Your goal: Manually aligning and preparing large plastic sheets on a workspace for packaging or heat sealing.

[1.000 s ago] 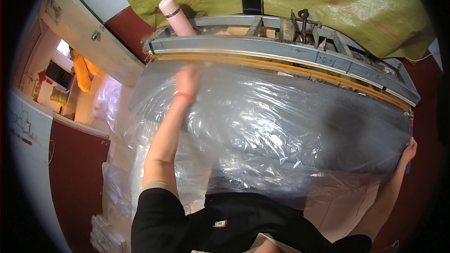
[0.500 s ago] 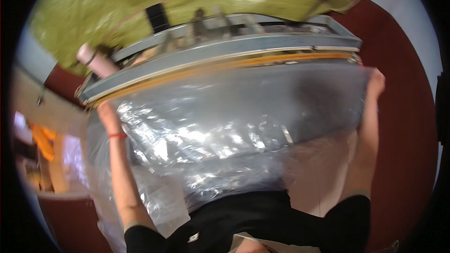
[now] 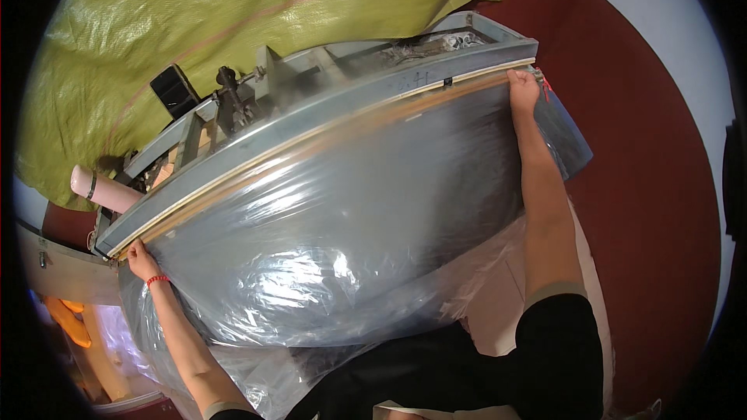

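The plastic sheet point(image 3: 350, 249) lies before the machine bar point(image 3: 327, 128), left hand point(image 3: 142, 258) and right hand point(image 3: 523, 89) at its ends; a tarp point(image 3: 233, 23) hangs behind.

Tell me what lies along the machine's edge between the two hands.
In the head view, clear plastic sheet spans from the left hand to the right hand, against the machine's long pale strip.

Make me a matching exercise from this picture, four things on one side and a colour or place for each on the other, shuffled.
Things:
1. tarpaulin
2. plastic sheet
3. wristband
4. left hand

Descriptions:
A. red
B. clear and shiny
C. yellow-green
D. gripping the sheet's left corner at the machine's long bar

Pairs: 1-C, 2-B, 3-A, 4-D
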